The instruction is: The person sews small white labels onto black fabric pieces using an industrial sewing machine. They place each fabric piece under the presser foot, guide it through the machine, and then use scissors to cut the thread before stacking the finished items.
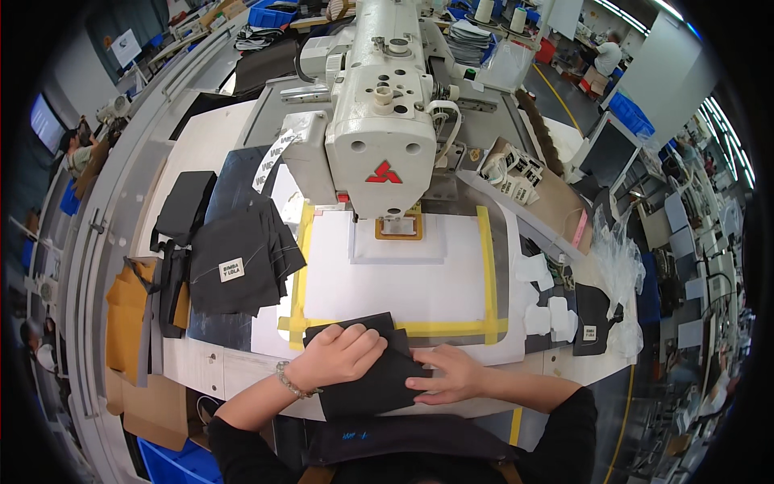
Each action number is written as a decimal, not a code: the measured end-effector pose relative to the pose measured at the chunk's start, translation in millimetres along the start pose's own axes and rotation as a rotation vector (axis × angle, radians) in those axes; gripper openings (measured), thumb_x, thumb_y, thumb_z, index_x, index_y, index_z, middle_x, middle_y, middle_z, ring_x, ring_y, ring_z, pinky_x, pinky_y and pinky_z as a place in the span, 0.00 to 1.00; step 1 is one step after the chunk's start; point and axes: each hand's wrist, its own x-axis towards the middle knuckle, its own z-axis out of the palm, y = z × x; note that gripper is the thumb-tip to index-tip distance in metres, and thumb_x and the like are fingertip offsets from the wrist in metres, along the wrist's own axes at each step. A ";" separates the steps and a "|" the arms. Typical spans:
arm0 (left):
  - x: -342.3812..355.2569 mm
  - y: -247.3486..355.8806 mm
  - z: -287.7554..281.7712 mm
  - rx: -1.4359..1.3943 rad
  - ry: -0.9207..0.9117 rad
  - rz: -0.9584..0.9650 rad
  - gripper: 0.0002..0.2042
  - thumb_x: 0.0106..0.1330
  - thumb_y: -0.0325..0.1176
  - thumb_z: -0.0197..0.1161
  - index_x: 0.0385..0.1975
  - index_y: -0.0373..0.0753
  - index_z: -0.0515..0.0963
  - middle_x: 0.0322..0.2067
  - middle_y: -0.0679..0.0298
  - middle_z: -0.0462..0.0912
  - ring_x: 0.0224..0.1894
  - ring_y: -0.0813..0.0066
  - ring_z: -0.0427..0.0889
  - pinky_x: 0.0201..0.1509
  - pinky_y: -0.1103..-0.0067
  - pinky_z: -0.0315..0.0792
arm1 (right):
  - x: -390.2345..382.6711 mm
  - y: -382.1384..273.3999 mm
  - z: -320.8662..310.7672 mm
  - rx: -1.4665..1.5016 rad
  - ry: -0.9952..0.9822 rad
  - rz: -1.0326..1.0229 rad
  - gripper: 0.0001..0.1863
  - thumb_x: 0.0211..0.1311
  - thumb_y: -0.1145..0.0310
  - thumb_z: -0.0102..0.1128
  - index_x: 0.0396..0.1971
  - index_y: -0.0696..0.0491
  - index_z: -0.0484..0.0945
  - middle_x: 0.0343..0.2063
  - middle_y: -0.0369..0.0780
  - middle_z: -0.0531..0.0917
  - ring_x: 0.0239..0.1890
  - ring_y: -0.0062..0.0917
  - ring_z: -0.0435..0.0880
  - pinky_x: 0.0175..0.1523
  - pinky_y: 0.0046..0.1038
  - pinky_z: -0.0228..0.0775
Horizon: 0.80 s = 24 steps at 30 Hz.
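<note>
At the bench's front edge, my left hand [339,355], a beaded bracelet at its wrist, curls its fingers over overlapping black fabric pieces [363,399]. My right hand [447,375] grips their right side, thumb and fingertips on the dark cloth. Just beyond lies a white work sheet [391,290] bordered with yellow tape. Above it is the head of a large white sewing machine [379,145], with a small orange frame [399,237] beneath. A stack of black pieces [230,294] with a white label lies to the left.
Yellow and dark pieces [129,306] hang at the bench's left. Right are a cardboard tray [556,230] of labels, white scraps [556,319], a labeled black piece [591,306] and crumpled plastic [621,266]. A blue bin [173,460] is below. People [607,56] work in the background.
</note>
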 end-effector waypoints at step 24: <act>60.7 -13.5 90.2 -0.224 -0.073 0.386 0.12 0.51 0.30 0.62 0.35 0.33 0.80 0.34 0.61 0.81 0.42 0.71 0.80 0.39 0.80 0.75 | -32.9 42.0 -54.5 0.662 0.439 0.972 0.44 0.54 0.84 0.64 0.71 0.56 0.53 0.64 0.44 0.66 0.60 0.22 0.69 0.62 0.23 0.64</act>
